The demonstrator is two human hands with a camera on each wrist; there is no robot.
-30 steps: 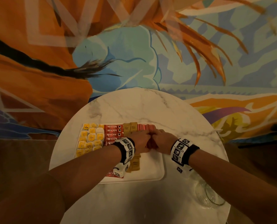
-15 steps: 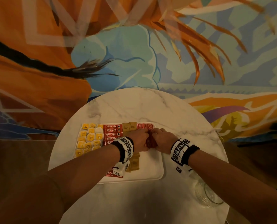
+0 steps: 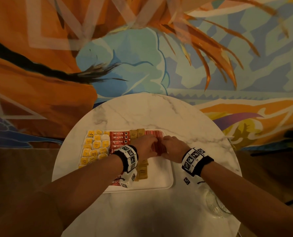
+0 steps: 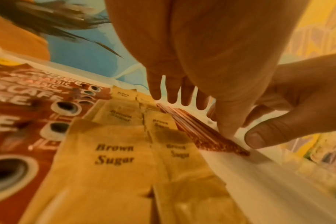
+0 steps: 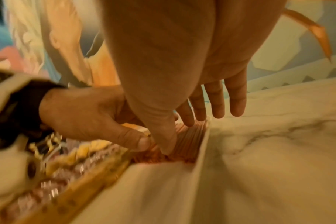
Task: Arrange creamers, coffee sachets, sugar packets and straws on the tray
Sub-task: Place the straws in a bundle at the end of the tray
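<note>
A white tray lies on the round marble table. It holds yellow packets at the left, then red Nescafe coffee sachets, brown sugar packets and a flat row of red straws in the far right corner. Both hands rest on the straws side by side, the left hand towards the sugar, the right hand at the tray's right rim. The left wrist view shows straight fingers over the straws. My right thumb presses the straws' near ends.
An empty clear glass stands on the table near its front right edge, beside my right forearm. The tray's near right part is bare white. A painted mural wall rises right behind the table.
Both hands stay on the straws and have shifted only slightly; a little more of the red row shows between and beyond them.
</note>
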